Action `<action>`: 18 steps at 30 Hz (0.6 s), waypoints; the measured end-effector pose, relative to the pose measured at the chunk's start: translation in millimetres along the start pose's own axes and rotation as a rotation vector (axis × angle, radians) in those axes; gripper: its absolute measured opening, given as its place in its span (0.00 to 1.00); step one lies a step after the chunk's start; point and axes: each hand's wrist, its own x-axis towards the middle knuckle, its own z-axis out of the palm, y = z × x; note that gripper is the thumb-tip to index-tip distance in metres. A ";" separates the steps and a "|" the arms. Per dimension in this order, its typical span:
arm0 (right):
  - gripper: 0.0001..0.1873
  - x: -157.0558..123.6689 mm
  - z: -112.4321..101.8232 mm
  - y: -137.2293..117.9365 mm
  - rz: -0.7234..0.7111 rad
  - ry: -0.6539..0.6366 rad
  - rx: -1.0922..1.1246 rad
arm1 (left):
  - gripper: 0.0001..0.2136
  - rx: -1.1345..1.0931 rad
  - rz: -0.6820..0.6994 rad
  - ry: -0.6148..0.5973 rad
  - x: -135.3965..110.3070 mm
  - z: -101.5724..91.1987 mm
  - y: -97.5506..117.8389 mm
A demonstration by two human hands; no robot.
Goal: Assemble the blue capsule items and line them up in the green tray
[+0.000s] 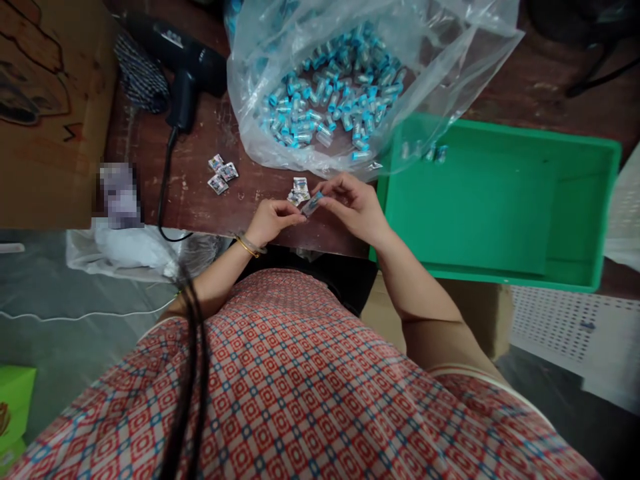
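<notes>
My left hand and my right hand meet over the near edge of the brown table. Between their pinched fingertips sits a small clear tube with a blue cap, gripped by both hands. Just behind the tube lie a few small printed packets. Further back a large clear plastic bag holds several tubes of the same blue-capped kind. A gold bangle circles my left wrist.
A green plastic tray stands to the right, with a few tubes at its far left corner. More small packets lie to the left. A black heat gun with its cord rests at the back left, beside a cardboard box.
</notes>
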 end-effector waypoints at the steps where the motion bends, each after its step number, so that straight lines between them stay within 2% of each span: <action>1: 0.14 -1.0 0.2 0.1 0.003 0.005 -0.019 | 0.11 -0.023 -0.012 -0.028 -1.0 -0.8 -0.9; 4: 0.15 -5.3 0.2 4.3 0.047 0.016 -0.014 | 0.13 -0.074 -0.069 -0.098 -4.1 -2.6 -3.6; 7: 0.15 -11.2 1.8 10.3 0.092 -0.001 0.007 | 0.16 -0.115 -0.096 -0.111 -7.0 -0.7 -6.0; 11: 0.12 -20.4 8.9 17.5 0.057 0.035 -0.060 | 0.21 -0.277 -0.120 -0.133 -12.3 8.8 -10.9; 14: 0.09 -29.9 18.4 21.2 0.021 0.069 -0.164 | 0.24 -0.458 -0.241 -0.194 -17.9 15.7 -15.6; 18: 0.14 -45.4 33.7 23.0 0.003 0.087 -0.286 | 0.23 -0.687 -0.399 -0.272 -23.2 18.1 -17.0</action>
